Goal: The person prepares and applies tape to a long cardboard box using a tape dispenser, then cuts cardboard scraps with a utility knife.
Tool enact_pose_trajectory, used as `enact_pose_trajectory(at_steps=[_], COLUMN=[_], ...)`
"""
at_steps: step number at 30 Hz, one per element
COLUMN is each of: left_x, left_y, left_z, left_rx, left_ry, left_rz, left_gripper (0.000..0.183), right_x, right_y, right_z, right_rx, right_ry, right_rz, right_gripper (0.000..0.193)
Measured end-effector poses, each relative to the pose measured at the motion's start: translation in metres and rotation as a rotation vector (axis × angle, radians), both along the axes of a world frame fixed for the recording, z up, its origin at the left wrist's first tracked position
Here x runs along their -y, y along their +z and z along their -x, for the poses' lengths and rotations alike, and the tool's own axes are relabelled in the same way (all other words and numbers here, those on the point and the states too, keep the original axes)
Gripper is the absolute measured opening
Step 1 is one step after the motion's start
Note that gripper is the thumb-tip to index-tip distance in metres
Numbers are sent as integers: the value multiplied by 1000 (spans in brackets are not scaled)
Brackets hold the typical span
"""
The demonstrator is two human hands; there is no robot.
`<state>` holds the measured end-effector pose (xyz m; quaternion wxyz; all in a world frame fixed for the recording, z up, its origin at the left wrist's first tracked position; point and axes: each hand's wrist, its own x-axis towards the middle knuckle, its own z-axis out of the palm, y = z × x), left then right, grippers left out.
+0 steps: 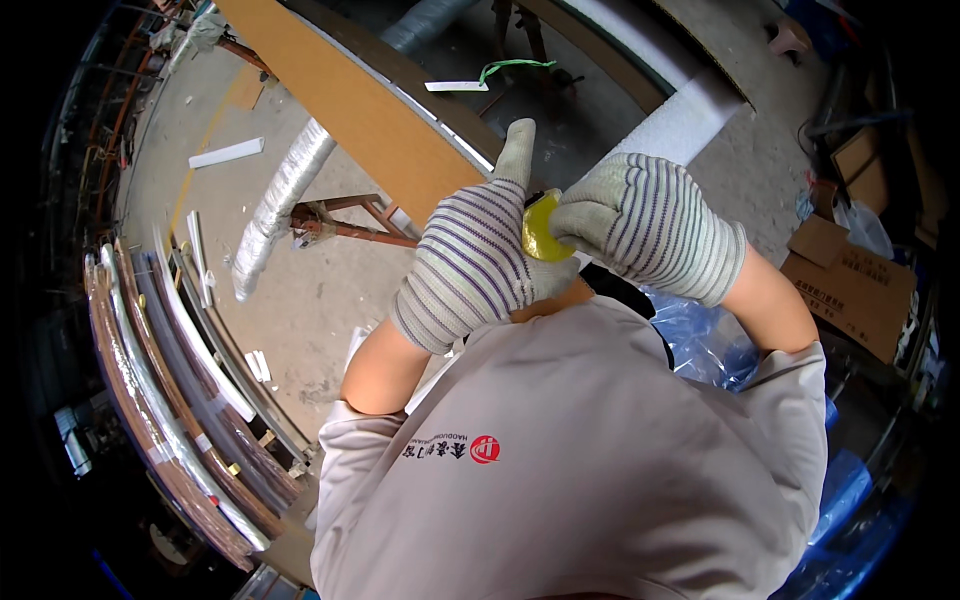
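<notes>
Both my hands wear knitted gloves with dark stripes and meet just ahead of my chest. My left hand (462,258) is closed around a roll of yellow tape (541,230), its thumb or a finger sticking up past the roll. The fingers of my right hand (652,222) are bent and pressed together on the roll's right edge. Whether a loose end of tape is between them I cannot tell. Beyond the hands lies a frame with a long brown cardboard strip (350,105) on its left side and white foam wrap (672,130) on its right.
A white tag (457,87) with a green string (515,65) hangs inside the frame. Silver-wrapped tubing (283,200) and a reddish metal stand (365,228) are to the left, with wrapped long profiles (165,420) beyond. Blue plastic film (700,340) and a cardboard box (850,285) are right.
</notes>
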<state>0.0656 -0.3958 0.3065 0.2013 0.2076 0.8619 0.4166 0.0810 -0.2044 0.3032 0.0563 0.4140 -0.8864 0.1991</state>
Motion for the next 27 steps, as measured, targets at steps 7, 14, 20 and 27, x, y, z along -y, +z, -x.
enact_pose_trajectory(at_steps=[7,14,20,27], left_x=[1,-5,4,9], left_y=[-8,-13,-14,-16], left_z=[1,-1,0,2], left_rx=[0,-92,69,96], left_ry=[-31,-23,10,-7], left_rz=[46,138,-105,-274], left_gripper=[101,100,100,99], right_x=[-1,7,4,-8], right_y=[-7,-3,-6,4], right_z=[-3,-8,-4,-5], right_rx=[-15,-145,-53,42], right_ry=[27,25,15,70], right_rz=[-30,-171,-30,68], right_gripper=[11,14,11,11])
